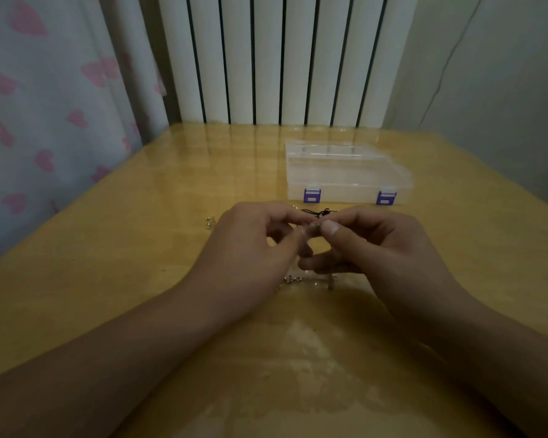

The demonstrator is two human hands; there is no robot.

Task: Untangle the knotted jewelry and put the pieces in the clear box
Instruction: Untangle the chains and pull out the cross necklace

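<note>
Above the middle of the wooden table [140, 248], my left hand [250, 245] and my right hand [370, 245] meet fingertip to fingertip, both pinching a tangle of jewelry [318, 214] with a dark cord showing just behind the fingers. Silver bits of the tangle [293, 278] hang or lie under my hands, partly hidden. A small silver piece [210, 222] lies on the table left of my left hand. The clear box [345, 172], lid shut with two purple latches, stands just beyond my hands.
A white ribbed radiator [266, 58] stands behind the table's far edge. A curtain with pink hearts [45, 121] hangs at the left, and a pale wall [487, 74] closes the right side.
</note>
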